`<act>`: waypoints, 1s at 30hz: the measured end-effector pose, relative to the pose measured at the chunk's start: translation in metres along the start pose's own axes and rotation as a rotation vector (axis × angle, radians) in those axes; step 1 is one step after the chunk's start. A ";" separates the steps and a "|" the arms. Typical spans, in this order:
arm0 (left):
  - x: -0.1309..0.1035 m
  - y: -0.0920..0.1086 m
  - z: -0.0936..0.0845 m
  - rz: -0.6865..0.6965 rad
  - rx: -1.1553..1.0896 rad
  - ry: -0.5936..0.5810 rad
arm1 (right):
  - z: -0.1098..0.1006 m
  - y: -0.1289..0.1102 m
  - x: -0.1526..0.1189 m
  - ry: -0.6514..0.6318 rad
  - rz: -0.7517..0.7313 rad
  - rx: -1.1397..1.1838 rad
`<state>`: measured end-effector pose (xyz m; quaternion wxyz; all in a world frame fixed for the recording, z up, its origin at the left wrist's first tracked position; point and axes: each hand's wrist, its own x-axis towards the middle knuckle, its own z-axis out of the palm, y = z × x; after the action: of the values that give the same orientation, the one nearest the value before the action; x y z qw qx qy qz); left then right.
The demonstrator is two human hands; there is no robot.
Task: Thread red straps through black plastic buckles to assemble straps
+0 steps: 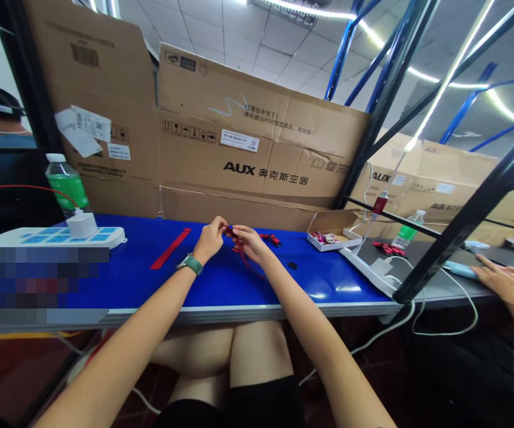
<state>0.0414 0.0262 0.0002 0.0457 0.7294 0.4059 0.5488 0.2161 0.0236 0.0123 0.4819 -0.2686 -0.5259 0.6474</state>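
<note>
Both hands meet above the blue tabletop, fingers closed around a red strap with a dark piece at its upper end. My left hand pinches the strap from the left, a watch with a green band on its wrist. From the other side my right hand grips it, and the strap's loose end hangs below the fingers. A flat red strip lies left of my left hand. Right of my right hand are a red and black strap piece and a small black clip-like part.
A white power strip with a plugged-in charger and a green-labelled bottle stand at left. Cardboard walls the back. A small open box sits at right, near a dark rack post. Another person's hand is at far right.
</note>
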 end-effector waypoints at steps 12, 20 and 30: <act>-0.001 0.006 -0.010 -0.066 -0.210 -0.058 | -0.008 -0.007 -0.006 -0.027 0.006 -0.149; -0.004 0.006 -0.013 0.005 -0.103 -0.315 | -0.006 0.006 -0.001 -0.235 -0.162 -0.538; -0.009 0.008 -0.012 0.145 -0.121 -0.722 | -0.067 -0.039 -0.013 -0.095 -0.245 -1.199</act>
<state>0.0350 0.0110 0.0021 0.1901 0.8988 0.2775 0.2810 0.2920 0.0398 0.0268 0.2936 -0.4016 -0.8464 0.1900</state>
